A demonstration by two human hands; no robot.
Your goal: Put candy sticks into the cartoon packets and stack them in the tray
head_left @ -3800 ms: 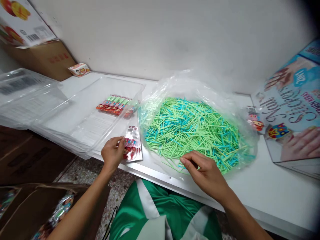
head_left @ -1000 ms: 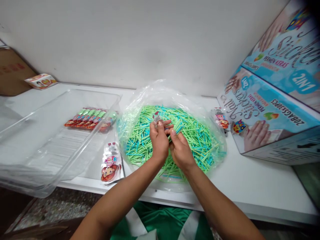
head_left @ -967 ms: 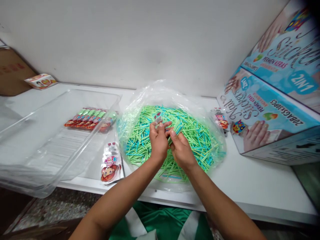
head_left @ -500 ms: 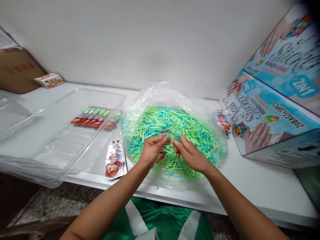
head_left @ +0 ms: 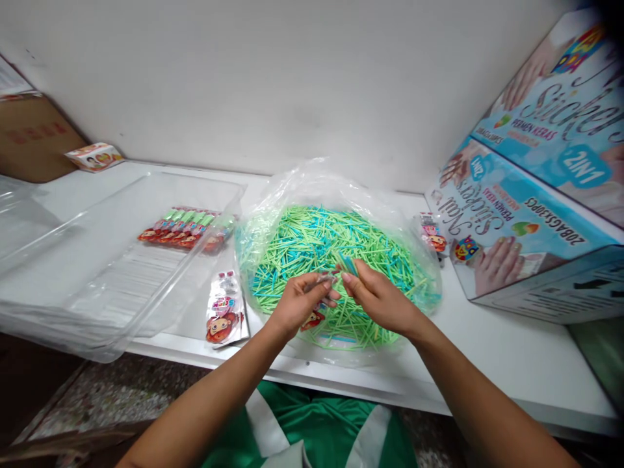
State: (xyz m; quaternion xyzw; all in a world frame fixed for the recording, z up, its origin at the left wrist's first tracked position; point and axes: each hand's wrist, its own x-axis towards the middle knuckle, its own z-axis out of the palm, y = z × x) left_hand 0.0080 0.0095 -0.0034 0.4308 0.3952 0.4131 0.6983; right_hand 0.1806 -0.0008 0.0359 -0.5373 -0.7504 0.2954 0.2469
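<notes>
Between the fingers of my left hand point(head_left: 305, 300) is a small printed pouch point(head_left: 312, 318) with a red-haired cartoon figure, partly hidden by the hand. My right hand point(head_left: 373, 289) pinches a few thin green and blue sticks point(head_left: 347, 263) close to the pouch's top end. Both hands are above a clear plastic bag point(head_left: 312, 175) spread open around a heap of green and blue sticks point(head_left: 312, 237). A stack of similar pouches point(head_left: 224, 315) lies on the table left of the bag.
At left, a clear plastic tray point(head_left: 112, 201) contains a row of pouches with green showing point(head_left: 182, 227). Blue printed boxes point(head_left: 531, 214) stand at right, with more pouches point(head_left: 432, 234) beside them. A brown carton point(head_left: 36, 140) and a small box point(head_left: 94, 156) are at the far left.
My left hand has come slightly lower and right, its fingers curling more over the pouch's top. My right hand has shifted a little right, still pinching the sticks.
</notes>
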